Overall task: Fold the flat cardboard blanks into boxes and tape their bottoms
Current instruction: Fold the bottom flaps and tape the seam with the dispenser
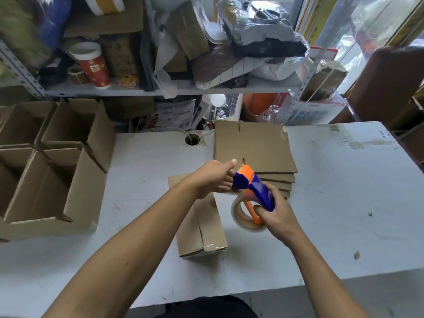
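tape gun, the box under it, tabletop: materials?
Tape gun: looks like moulded plastic, glossy blue and orange, carrying a translucent tape roll. Box: brown corrugated cardboard, matte, with a shiny tape strip along its seam. Tabletop: white painted or laminated board, scuffed and stained; core not visible.

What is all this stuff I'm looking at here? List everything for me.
tape dispenser: one, orange and blue with a clear tape roll, held above the table centre
upside-down box: one, brown, table centre, bottom flaps closed with tape at its near edge
flat blanks: a stack, brown, behind the dispenser; exact count unclear
open boxes: at least four, brown, table's left side
table: one, white, scuffed, with a round hole near its back edge
red cup: one, on the shelf, upper left
shelf clutter: bags, cardboard, paper; uncountable
left hand: pinches the dispenser's front end
right hand: grips the dispenser's handle
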